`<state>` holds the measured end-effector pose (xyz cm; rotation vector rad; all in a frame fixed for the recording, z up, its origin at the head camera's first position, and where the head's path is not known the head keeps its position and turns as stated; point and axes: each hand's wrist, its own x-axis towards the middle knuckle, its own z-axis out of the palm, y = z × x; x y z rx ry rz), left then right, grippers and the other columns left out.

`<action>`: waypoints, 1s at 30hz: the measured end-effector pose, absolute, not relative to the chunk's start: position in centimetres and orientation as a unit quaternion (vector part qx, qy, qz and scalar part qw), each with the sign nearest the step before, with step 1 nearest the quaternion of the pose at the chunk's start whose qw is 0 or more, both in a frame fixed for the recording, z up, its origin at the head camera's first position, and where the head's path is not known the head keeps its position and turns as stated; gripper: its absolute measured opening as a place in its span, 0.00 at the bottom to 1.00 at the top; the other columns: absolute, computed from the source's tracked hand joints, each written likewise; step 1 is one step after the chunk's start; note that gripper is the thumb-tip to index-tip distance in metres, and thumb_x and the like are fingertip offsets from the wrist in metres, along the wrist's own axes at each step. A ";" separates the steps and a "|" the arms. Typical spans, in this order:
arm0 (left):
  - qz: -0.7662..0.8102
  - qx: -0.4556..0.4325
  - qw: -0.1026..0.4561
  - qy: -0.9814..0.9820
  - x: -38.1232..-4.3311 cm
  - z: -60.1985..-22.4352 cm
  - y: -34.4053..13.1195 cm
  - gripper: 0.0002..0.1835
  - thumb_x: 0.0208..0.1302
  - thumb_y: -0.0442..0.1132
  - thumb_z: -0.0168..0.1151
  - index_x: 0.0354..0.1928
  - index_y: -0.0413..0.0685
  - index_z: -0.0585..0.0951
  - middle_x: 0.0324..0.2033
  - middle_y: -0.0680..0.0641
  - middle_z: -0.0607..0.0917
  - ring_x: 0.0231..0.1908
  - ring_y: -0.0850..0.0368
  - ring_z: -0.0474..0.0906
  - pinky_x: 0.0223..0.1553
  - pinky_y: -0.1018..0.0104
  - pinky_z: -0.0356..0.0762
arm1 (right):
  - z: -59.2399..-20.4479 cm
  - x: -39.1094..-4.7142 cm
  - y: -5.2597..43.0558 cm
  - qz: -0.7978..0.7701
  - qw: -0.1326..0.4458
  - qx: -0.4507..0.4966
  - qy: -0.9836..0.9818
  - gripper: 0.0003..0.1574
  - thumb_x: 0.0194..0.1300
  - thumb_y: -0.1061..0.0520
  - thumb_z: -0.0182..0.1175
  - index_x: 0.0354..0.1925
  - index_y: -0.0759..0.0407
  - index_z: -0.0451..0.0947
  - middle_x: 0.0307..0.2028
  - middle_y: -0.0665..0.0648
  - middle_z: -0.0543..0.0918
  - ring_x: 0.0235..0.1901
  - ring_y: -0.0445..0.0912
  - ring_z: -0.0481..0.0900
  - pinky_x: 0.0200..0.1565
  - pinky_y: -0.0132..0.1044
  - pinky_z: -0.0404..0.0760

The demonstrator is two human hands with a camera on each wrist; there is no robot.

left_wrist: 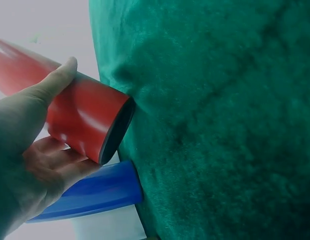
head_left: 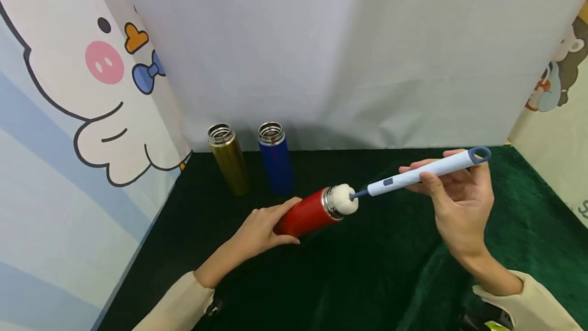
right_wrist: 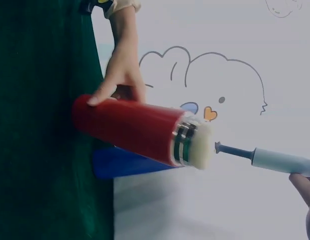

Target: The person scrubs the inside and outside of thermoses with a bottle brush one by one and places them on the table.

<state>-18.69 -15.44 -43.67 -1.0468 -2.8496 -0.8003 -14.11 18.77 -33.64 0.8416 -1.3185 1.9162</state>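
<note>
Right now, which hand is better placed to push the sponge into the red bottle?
The right hand, probably: it holds the handle, whose rod points at the sponge. The left hand grips the red bottle, so it seems better suited to steadying it.

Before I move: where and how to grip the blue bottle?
Grip the blue bottle mid-body, below its open mouth, probably from its right: it stands upright, a plain cylinder, with the gold bottle on its left and the red bottle held in front.

grey letter S (head_left: 583, 209), on right-hand wall (head_left: 548, 147), frame edge
</note>
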 end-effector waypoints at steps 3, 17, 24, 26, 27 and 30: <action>-0.259 -0.334 -0.002 -0.906 -18.9 -43.5 -15.6 0.47 0.57 0.50 0.77 0.76 0.65 0.62 0.61 0.45 0.84 0.55 0.49 0.86 0.59 0.48 0.83 | -32.8 -14.2 19.1 0.747 0.344 0.319 -0.472 0.22 0.62 0.85 0.54 0.53 0.81 0.65 0.41 0.71 0.88 0.39 0.56 0.91 0.38 0.41 0.89; -0.267 -0.349 0.019 -0.898 -18.6 -43.7 -15.4 0.48 0.52 0.48 0.81 0.75 0.65 0.67 0.59 0.46 0.86 0.54 0.51 0.86 0.59 0.49 0.83 | -35.5 -14.5 17.2 0.724 0.324 0.285 -0.539 0.28 0.56 0.86 0.59 0.53 0.74 0.67 0.39 0.62 0.89 0.36 0.47 0.91 0.35 0.35 0.89; -0.266 -0.345 0.024 -0.900 -18.7 -43.6 -15.5 0.47 0.53 0.49 0.80 0.75 0.64 0.67 0.60 0.46 0.85 0.54 0.50 0.86 0.58 0.49 0.83 | -38.6 -14.9 15.7 0.687 0.196 0.335 -0.614 0.20 0.60 0.83 0.59 0.49 0.81 0.66 0.49 0.62 0.89 0.49 0.47 0.89 0.49 0.35 0.87; -0.269 -0.342 0.020 -0.900 -18.7 -43.6 -15.5 0.47 0.54 0.49 0.80 0.75 0.63 0.67 0.60 0.46 0.85 0.55 0.50 0.86 0.59 0.49 0.83 | -39.3 -14.9 15.4 0.668 0.168 0.340 -0.640 0.20 0.61 0.82 0.59 0.52 0.80 0.68 0.52 0.59 0.88 0.52 0.45 0.88 0.53 0.35 0.85; -0.271 -0.341 0.018 -0.900 -18.7 -43.7 -15.5 0.47 0.54 0.49 0.80 0.75 0.62 0.67 0.60 0.45 0.85 0.55 0.50 0.86 0.59 0.48 0.83 | -39.5 -14.9 15.4 0.658 0.157 0.340 -0.653 0.21 0.63 0.80 0.59 0.53 0.78 0.69 0.53 0.57 0.88 0.53 0.44 0.87 0.54 0.34 0.85; -0.274 -0.336 0.012 -0.901 -18.8 -43.8 -15.6 0.47 0.54 0.49 0.79 0.75 0.61 0.66 0.60 0.45 0.85 0.55 0.50 0.86 0.59 0.48 0.83 | -39.2 -15.0 15.7 0.643 0.152 0.334 -0.672 0.21 0.65 0.79 0.57 0.56 0.76 0.71 0.54 0.53 0.87 0.54 0.43 0.86 0.56 0.33 0.84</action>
